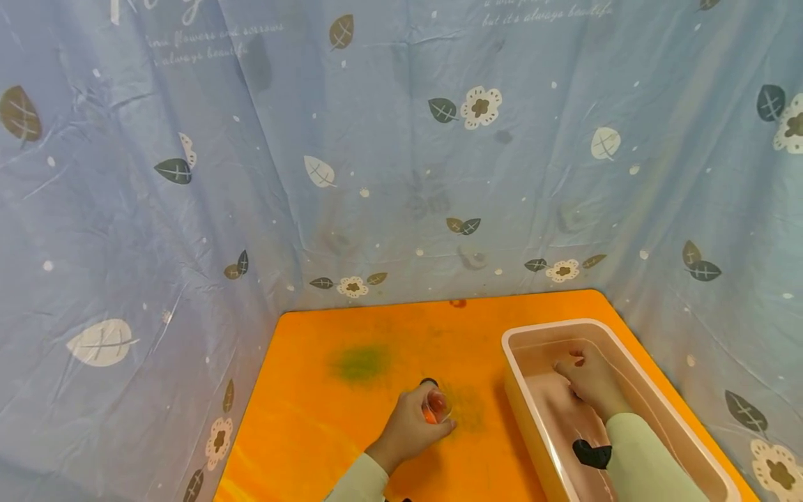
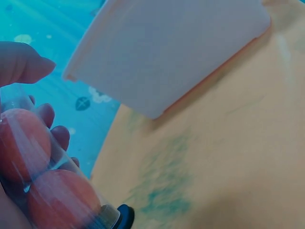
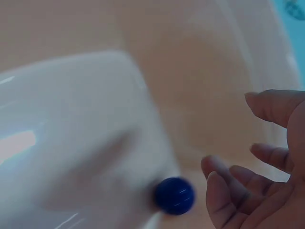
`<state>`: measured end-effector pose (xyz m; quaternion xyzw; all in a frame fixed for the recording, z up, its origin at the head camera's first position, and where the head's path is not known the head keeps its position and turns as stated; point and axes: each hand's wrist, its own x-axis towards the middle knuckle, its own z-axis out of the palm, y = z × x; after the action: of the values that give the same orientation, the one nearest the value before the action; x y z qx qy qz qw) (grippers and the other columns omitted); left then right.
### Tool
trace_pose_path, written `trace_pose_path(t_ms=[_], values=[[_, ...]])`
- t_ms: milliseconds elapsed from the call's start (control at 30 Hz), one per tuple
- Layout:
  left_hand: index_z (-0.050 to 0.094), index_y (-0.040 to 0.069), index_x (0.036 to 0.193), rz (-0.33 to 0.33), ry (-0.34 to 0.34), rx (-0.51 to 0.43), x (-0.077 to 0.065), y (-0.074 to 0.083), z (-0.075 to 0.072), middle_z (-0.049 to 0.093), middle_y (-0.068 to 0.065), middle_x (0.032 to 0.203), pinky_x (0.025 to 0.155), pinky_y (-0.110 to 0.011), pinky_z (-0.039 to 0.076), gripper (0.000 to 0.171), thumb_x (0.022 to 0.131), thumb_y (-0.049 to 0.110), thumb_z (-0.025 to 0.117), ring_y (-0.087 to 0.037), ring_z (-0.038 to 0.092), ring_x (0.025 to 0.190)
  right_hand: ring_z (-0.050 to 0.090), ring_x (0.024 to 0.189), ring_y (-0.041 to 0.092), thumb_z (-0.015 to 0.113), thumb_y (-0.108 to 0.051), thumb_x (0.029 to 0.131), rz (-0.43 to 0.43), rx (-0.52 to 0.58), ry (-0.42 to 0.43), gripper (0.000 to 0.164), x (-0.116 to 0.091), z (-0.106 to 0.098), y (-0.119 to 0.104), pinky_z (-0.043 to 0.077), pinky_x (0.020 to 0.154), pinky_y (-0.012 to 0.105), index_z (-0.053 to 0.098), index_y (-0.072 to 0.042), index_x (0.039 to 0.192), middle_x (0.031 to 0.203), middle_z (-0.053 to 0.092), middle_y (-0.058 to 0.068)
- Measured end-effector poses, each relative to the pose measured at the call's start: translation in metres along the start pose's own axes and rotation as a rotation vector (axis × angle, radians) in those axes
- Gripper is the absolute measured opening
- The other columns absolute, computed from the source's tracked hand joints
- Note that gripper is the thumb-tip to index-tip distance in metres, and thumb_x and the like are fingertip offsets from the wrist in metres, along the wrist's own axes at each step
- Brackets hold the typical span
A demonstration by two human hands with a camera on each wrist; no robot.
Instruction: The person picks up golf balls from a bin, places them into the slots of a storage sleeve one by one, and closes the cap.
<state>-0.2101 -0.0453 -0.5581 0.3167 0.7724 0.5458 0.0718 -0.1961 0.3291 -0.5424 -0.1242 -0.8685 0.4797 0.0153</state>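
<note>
My left hand (image 1: 410, 425) grips a clear tube (image 1: 441, 406) above the orange table, its fingers curled round the side. Two orange balls (image 2: 62, 198) sit one behind the other inside the tube, and a dark cap (image 2: 126, 217) closes its far end. Deep inside the pale pink bin (image 1: 523, 390), my right hand (image 1: 592, 382) reaches over the floor with thumb and fingers apart. Nothing shows between those fingers (image 3: 221, 200) in the right wrist view. A dark blue ball (image 3: 174, 196) lies in the bin close beside the fingertips.
The bin stands along the right side of the orange table (image 1: 301, 362), its walls around my right forearm. Blue patterned curtains (image 1: 401, 174) enclose the table at the back and both sides. A green smudge (image 1: 362, 364) marks the tabletop to the left.
</note>
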Motion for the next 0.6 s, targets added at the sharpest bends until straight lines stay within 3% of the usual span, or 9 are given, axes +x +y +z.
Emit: trace_pose_path(t_ms=[33, 133, 233, 300, 500, 600], values=[[0.057, 0.018, 0.096, 0.001, 0.001, -0.002, 0.000, 0.001, 0.000, 0.061, 0.003, 0.076, 0.053, -0.025, 0.049, 0.026, 0.082, 0.026, 0.078, -0.009, 0.056, 0.061, 0.057, 0.070, 0.031, 0.064, -0.032, 0.092, 0.004, -0.012, -0.002, 0.073, 0.002, 0.001, 0.003, 0.050, 0.059, 0.038, 0.027, 0.008, 0.141, 0.135, 0.035, 0.034], [0.058, 0.012, 0.096, 0.012, 0.000, -0.027, -0.002, 0.010, -0.002, 0.061, 0.001, 0.075, 0.053, -0.026, 0.049, 0.026, 0.082, 0.022, 0.078, -0.008, 0.056, 0.060, 0.056, 0.089, 0.043, 0.066, -0.029, 0.090, 0.014, -0.092, 0.008, 0.075, 0.006, 0.002, 0.011, 0.050, 0.070, 0.046, 0.027, 0.011, 0.140, 0.134, 0.035, 0.037], [0.058, 0.008, 0.096, 0.022, -0.003, -0.046, -0.004, 0.021, -0.005, 0.062, -0.003, 0.075, 0.053, -0.026, 0.050, 0.026, 0.081, 0.015, 0.078, -0.007, 0.056, 0.061, 0.044, 0.111, 0.053, 0.066, -0.032, 0.090, 0.034, -0.160, -0.008, 0.079, 0.008, 0.001, 0.016, 0.041, 0.088, 0.057, 0.024, 0.014, 0.139, 0.134, 0.034, 0.039], [0.057, 0.007, 0.096, 0.024, 0.004, -0.046, -0.005, 0.025, -0.006, 0.061, -0.003, 0.074, 0.053, -0.025, 0.049, 0.026, 0.081, 0.013, 0.078, -0.006, 0.055, 0.060, 0.037, 0.118, 0.055, 0.066, -0.033, 0.089, 0.039, -0.186, -0.021, 0.081, 0.009, 0.001, 0.018, 0.035, 0.093, 0.061, 0.024, 0.014, 0.139, 0.135, 0.033, 0.040], [0.057, 0.018, 0.095, -0.011, 0.016, 0.003, -0.002, 0.006, -0.002, 0.061, 0.002, 0.073, 0.052, -0.024, 0.049, 0.025, 0.082, 0.021, 0.078, -0.007, 0.055, 0.059, 0.037, 0.117, 0.055, 0.068, -0.032, 0.087, 0.050, -0.218, -0.050, 0.083, 0.012, 0.001, 0.022, 0.035, 0.094, 0.060, 0.025, 0.018, 0.137, 0.135, 0.032, 0.041], [0.057, 0.021, 0.096, -0.020, 0.010, 0.009, -0.001, -0.003, 0.000, 0.061, 0.004, 0.075, 0.054, -0.025, 0.049, 0.026, 0.082, 0.025, 0.078, -0.007, 0.057, 0.061, 0.036, 0.119, 0.055, 0.068, -0.032, 0.088, 0.063, -0.199, -0.107, 0.083, 0.013, 0.000, 0.026, 0.033, 0.096, 0.060, 0.024, 0.019, 0.137, 0.136, 0.030, 0.040]])
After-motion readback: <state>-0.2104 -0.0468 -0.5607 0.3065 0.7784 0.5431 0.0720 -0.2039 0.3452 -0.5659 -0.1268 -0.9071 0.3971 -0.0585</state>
